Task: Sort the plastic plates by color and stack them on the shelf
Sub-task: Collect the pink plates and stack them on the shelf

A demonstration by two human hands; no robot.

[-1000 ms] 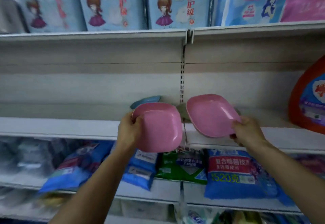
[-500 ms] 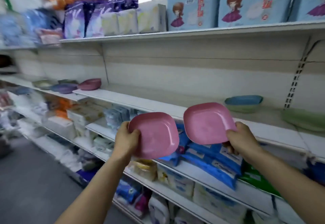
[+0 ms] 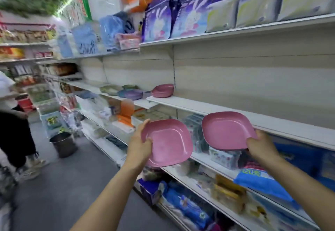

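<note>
Head view: left hand (image 3: 140,144) grips one pink plate (image 3: 168,142); right hand (image 3: 261,146), another plate (image 3: 226,131) (hollows tilted upward).

Bright, even light from a ceiling strip light (image 3: 72,0); motion blur smears the left edge, wide-angle distortion bends the shelves (image 3: 235,111).

- The white middle shelf (image 3: 235,112) runs along the back panel at about the height of the hands.
- A stack of pink plates (image 3: 163,90) sits at its far end.
- On the next board along lie purple plates (image 3: 133,94) and green plates (image 3: 111,89), just beside each other.
- The upper shelf (image 3: 235,31) carries purple rabbit-print packs (image 3: 157,22) and pale packs (image 3: 253,11).
</note>
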